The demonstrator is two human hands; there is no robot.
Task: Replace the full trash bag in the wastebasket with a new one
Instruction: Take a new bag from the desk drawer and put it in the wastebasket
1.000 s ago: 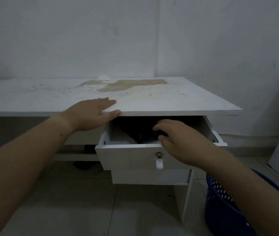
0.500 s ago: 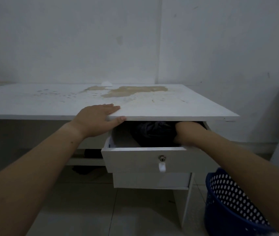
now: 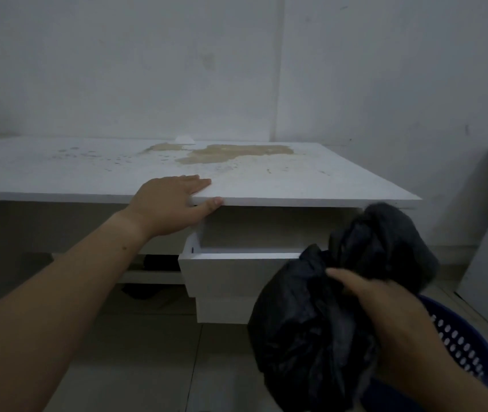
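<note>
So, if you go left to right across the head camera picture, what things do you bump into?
Left hand resting on the desk edge → open drawer → black trash bag gripped by the right hand → blue wastebasket.

Left arm: bare, extended from the lower left, forward and to the right. The wrist is nearly straight. Left hand (image 3: 174,206): palm down on the front edge of the desk top (image 3: 296,185), fingers straight and held together, thumb laid along the edge face below them.

Right arm: bare, entering from the lower right corner, forearm angled up and to the left. Right hand (image 3: 385,307): back of the hand toward the camera, fingers curled into a black bag (image 3: 311,322) and gripping it. Most fingertips are buried in the plastic.
</note>
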